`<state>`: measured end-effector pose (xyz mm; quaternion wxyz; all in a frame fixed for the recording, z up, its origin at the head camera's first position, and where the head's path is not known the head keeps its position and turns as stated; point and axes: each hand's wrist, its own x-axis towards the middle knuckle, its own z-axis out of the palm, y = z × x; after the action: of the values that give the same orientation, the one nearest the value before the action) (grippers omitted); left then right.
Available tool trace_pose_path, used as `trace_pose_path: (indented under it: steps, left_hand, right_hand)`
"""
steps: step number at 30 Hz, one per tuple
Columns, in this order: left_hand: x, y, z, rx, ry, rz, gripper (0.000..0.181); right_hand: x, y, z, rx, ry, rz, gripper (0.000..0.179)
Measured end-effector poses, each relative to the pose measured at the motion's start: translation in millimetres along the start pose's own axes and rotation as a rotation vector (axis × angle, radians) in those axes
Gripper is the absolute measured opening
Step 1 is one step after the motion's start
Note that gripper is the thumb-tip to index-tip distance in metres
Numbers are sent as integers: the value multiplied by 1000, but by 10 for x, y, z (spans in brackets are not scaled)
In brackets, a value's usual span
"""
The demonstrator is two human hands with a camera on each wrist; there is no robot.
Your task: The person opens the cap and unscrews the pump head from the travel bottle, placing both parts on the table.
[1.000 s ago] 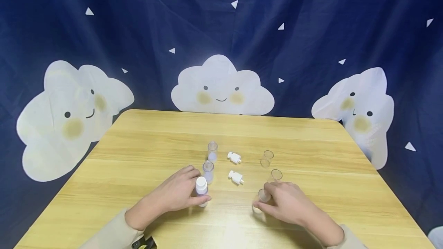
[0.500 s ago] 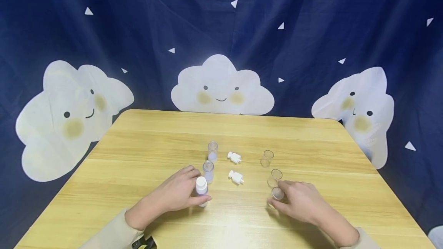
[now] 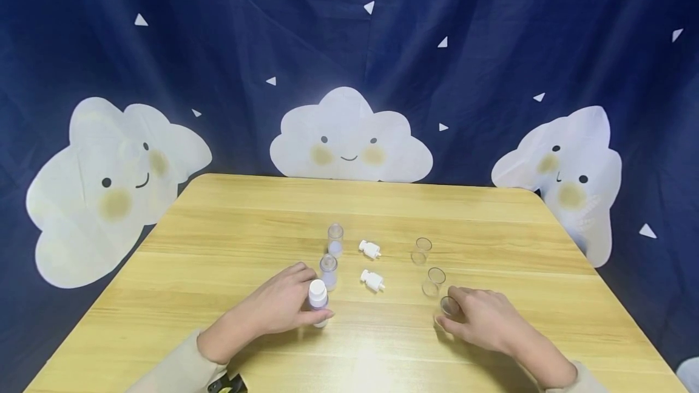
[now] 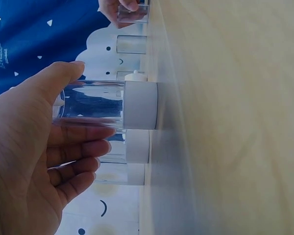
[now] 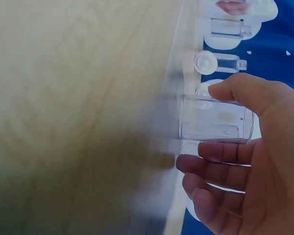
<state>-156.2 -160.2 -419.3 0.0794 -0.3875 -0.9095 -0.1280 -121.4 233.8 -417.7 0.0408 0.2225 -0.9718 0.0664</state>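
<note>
My left hand (image 3: 278, 303) holds a small clear bottle (image 4: 95, 104) with a white base and a white pump top (image 3: 318, 288), upright on the table. Behind it stand two similar bottles (image 3: 329, 272) with no pump in their necks. To their right lie two white pump heads (image 3: 372, 280) on their sides. Over on the right, my right hand (image 3: 488, 318) grips a clear cylindrical cap (image 5: 213, 120) between thumb and fingers, its open rim up, at the tabletop. Two more clear caps (image 3: 435, 282) stand in a row behind that one.
The wooden table (image 3: 218, 217) has rounded far corners. Beyond it hangs a dark blue curtain (image 3: 349, 29) with white clouds and triangles. A small black device (image 3: 227, 383) is at the left wrist.
My right hand has moved to the right with the clear cap, bringing it in front of the other two caps. The left hand and its bottle have stayed still.
</note>
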Motion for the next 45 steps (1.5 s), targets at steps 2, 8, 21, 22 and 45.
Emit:
trace_pose_path:
  steps: [2, 8, 21, 22, 45]
  left_hand:
    - [-1, 0, -1, 1, -5, -4, 52]
    - [-1, 5, -5, -2, -13, -17, 54]
    - [-3, -14, -11, 41, -1, 3, 69]
    - [-3, -15, -10, 39, 0, 3, 68]
    - [-1, -46, 39, 85, 68, 44, 54]
  right_hand:
    - [-6, 9, -1, 9, -13, 4, 39]
    - [-5, 14, -88, 25, -49, 14, 47]
    - [89, -185, -419, -113, 135, -23, 63]
    - [105, -214, -427, -117, 159, -41, 63]
    - [857, -1015, -141, 21, 232, -381, 56]
